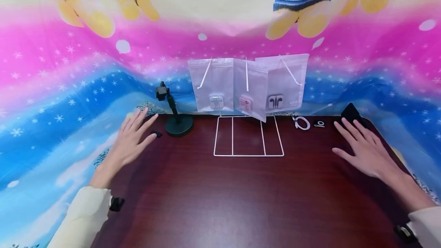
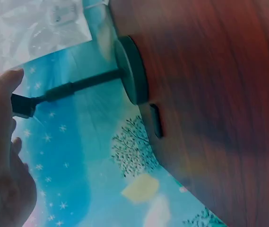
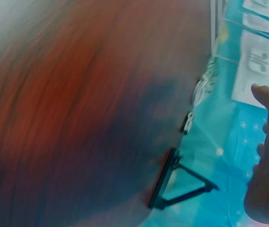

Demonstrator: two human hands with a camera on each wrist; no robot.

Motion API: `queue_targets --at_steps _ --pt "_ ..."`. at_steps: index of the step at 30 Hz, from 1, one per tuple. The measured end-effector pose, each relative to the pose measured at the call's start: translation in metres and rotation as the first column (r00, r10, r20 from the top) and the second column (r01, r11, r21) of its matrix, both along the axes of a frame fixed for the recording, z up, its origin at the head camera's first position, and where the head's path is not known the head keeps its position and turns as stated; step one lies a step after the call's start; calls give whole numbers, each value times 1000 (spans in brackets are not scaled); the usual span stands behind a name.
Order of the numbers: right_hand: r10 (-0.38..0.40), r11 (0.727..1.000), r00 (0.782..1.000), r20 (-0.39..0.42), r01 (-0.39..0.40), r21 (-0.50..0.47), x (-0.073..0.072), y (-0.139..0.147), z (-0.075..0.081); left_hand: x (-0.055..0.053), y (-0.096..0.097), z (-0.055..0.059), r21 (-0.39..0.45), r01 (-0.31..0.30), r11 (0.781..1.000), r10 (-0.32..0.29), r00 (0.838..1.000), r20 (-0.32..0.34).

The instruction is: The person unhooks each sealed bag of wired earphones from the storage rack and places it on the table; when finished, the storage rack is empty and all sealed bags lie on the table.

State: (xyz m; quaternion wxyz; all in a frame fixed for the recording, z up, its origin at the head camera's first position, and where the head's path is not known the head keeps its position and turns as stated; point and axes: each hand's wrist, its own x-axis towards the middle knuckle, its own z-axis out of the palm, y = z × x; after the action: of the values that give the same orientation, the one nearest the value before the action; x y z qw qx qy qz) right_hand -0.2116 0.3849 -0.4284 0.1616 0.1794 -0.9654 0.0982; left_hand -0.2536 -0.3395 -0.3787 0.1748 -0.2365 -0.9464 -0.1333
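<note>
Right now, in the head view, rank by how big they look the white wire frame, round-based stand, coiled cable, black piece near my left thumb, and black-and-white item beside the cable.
1. White wire frame
2. Round-based stand
3. Coiled cable
Smallest: black piece and black-and-white item, too alike to rank.

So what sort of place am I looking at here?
Probably a makeshift display corner on a tabletop: a printed cloth hangs behind the dark table, and a white wire rack holds three bags with earphones.
</note>
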Motion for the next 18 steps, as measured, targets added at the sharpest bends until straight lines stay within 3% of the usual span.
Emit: queue_targets --at_steps 3,6,10,14,18 --pt "40 989 995 90 -26 -145 -6 -11 -1 -1 7 5 164 -4 986 -22 987 157" --pt "112 957 975 191 -54 -286 -12 -24 -6 -5 12 8 283 -45 958 -42 955 294" --pt "213 902 926 312 -63 -427 -19 -44 -19 -8 17 11 390 -60 919 -99 922 374" --pt "260 859 876 406 -18 -511 -25 -64 -29 -10 28 15 522 -54 851 -194 892 408" --pt "291 815 851 437 18 -579 -34 -83 -34 -18 41 14 657 -57 752 -299 858 417"
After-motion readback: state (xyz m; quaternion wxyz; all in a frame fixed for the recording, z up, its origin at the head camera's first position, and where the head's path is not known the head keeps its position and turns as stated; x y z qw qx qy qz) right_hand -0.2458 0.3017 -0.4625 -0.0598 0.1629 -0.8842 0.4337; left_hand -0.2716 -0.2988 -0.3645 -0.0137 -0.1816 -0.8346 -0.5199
